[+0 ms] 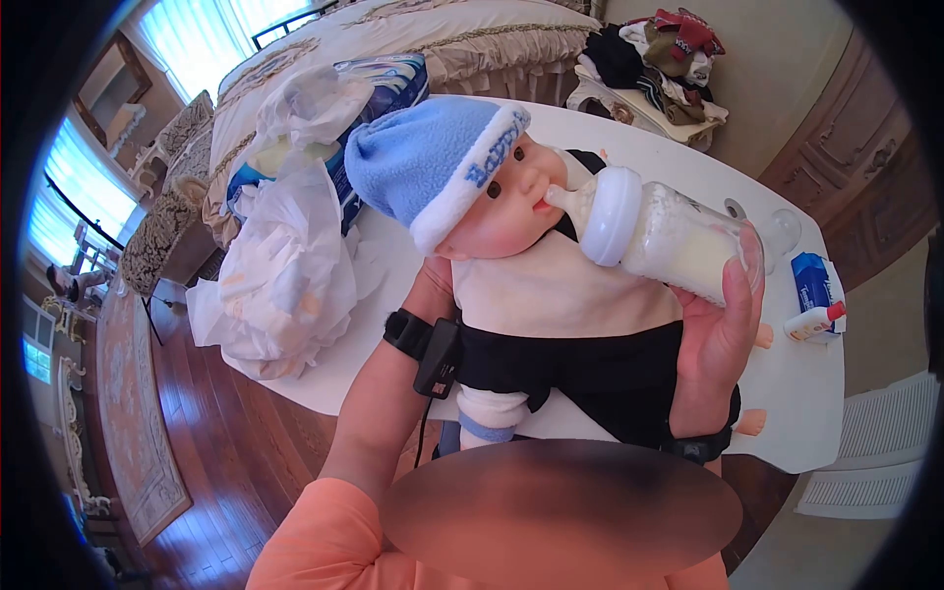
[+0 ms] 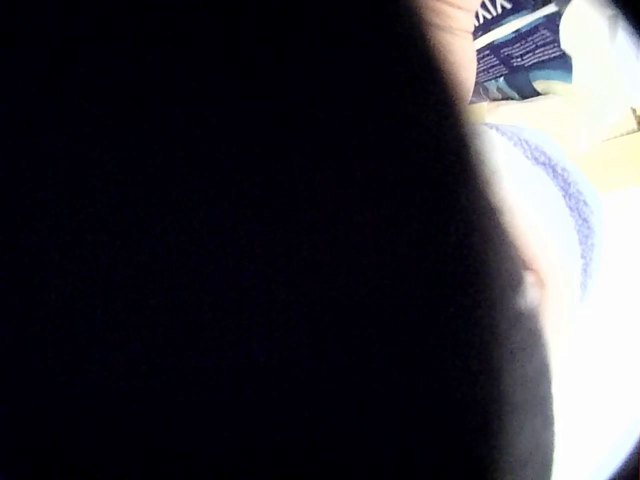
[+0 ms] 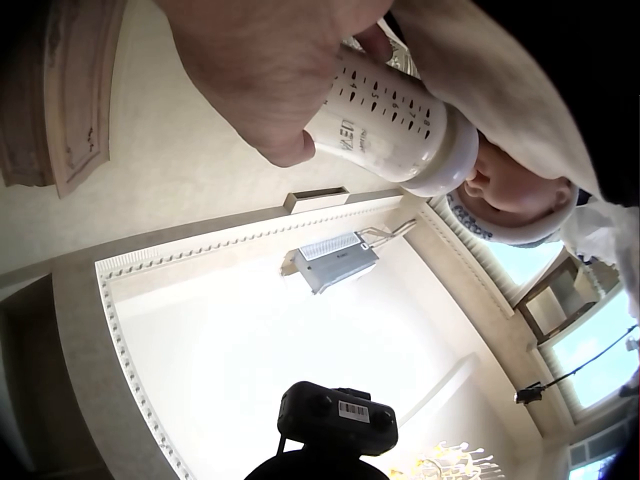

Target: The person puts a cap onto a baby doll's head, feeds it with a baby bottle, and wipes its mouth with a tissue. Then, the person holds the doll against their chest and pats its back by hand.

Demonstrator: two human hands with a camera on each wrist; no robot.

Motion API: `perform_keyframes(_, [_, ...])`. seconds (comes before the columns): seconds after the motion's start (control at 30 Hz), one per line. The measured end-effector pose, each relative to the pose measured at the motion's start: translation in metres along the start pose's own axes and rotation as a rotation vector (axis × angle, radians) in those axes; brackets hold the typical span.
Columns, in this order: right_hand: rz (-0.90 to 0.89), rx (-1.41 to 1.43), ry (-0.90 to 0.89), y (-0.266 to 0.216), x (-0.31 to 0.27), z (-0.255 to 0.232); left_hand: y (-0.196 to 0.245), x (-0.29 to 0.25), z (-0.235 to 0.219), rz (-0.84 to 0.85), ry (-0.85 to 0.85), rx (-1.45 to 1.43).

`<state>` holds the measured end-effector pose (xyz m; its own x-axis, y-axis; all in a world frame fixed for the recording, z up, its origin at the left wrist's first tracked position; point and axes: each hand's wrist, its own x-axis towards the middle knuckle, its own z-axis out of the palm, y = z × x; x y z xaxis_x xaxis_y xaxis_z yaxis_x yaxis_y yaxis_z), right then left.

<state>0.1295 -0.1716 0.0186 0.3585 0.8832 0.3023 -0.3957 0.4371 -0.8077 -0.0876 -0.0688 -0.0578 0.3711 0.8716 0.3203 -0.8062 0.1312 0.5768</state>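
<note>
A baby doll (image 1: 580,295) in a blue knit-look fleece hat (image 1: 423,162), a cream top and black trousers lies across the person's left forearm. The left hand (image 1: 439,274) is under the doll's head and neck; its fingers are mostly hidden. Dark blur fills most of the left wrist view. My right hand (image 1: 726,329) grips the base end of a baby bottle (image 1: 678,236) with milky liquid inside, thumb on one side. The bottle is tilted, its teat at the doll's mouth. In the right wrist view, fingers wrap the marked bottle (image 3: 385,120) near the doll's face (image 3: 515,185).
A white table (image 1: 393,285) lies beneath the doll. On its left are a white plastic bag (image 1: 285,275) and a blue package (image 1: 393,79). At right stand a blue box (image 1: 812,278), a small red-capped bottle (image 1: 814,323) and a clear cap (image 1: 784,231). A bed (image 1: 472,44) stands behind.
</note>
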Motion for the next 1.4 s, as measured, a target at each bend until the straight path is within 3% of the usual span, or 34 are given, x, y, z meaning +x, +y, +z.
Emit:
perform_keyframes(0.07, [0.002, -0.001, -0.001, 0.0, 0.0, -0.001, -0.002, 0.001, -0.001, 0.071, -0.015, 0.259])
perform_keyframes(0.2, [-0.004, 0.012, -0.003, 0.001, 0.0, 0.0, 0.0, 0.0, -0.006, 0.054, 0.005, 0.28])
perform_keyframes(0.27, [-0.008, 0.016, 0.001, 0.001, 0.0, 0.0, 0.001, -0.001, 0.004, -0.023, 0.009, -0.13])
perform_keyframes(0.5, [-0.001, 0.018, 0.002, 0.001, 0.0, -0.001, 0.004, -0.004, 0.018, -0.021, 0.029, -0.099])
perform_keyframes(0.57, [0.002, 0.016, 0.003, 0.0, 0.0, -0.001, 0.002, -0.004, 0.019, 0.058, 0.07, 0.217])
perform_keyframes(0.9, [-0.002, 0.017, 0.001, 0.001, 0.001, -0.001, -0.001, 0.0, -0.001, -0.033, 0.008, -0.103])
perform_keyframes(1.1, [0.005, 0.012, -0.009, 0.0, 0.002, -0.002, -0.013, 0.016, -0.035, 0.197, -0.169, 0.344])
perform_keyframes(1.27, [-0.003, 0.015, 0.004, 0.002, 0.002, 0.0, -0.003, 0.007, -0.019, 0.002, -0.178, -0.021])
perform_keyframes(1.4, [0.01, 0.015, -0.007, 0.001, 0.002, -0.002, 0.002, 0.002, -0.004, 0.012, -0.138, 0.053])
